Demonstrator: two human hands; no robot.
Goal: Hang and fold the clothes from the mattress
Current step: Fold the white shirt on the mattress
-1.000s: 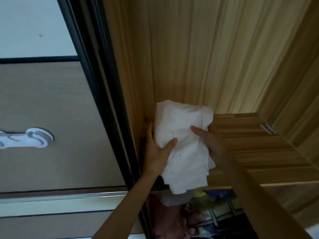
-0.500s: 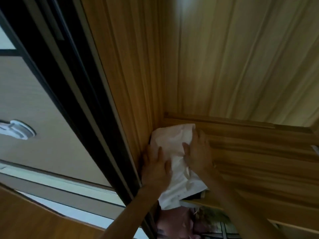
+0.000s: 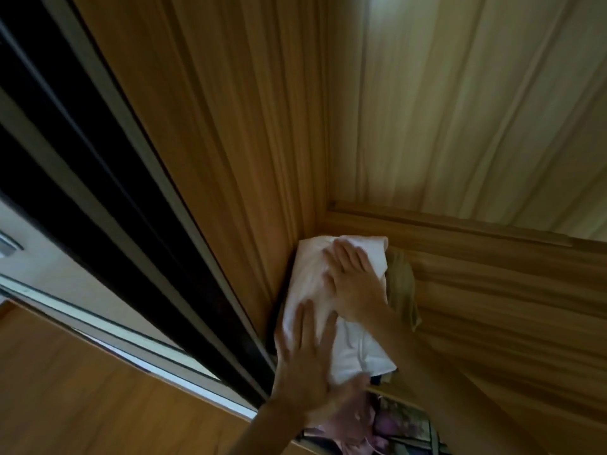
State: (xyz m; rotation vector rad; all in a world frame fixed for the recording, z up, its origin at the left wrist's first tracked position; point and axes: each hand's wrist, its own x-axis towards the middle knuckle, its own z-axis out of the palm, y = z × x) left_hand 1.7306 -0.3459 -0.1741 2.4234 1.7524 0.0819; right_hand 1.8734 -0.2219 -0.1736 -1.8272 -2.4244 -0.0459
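Note:
A folded white garment (image 3: 312,277) lies on a wooden wardrobe shelf (image 3: 492,290), pushed into the left corner against the side wall. My right hand (image 3: 353,280) lies flat on top of it with fingers spread straight. My left hand (image 3: 305,362) presses flat on its near end, fingers straight and blurred. An olive-green cloth (image 3: 402,287) lies just right of the white garment, partly hidden by my right wrist.
The wardrobe's wooden side wall (image 3: 230,142) and back panel (image 3: 460,110) close in the corner. A dark sliding-door frame (image 3: 115,192) runs along the left. Below the shelf edge hang pink and patterned clothes (image 3: 387,425).
The white garment went from held in both hands to lying deeper in the shelf corner. Both hands now lie flat on it, and the view tilted further up and in.

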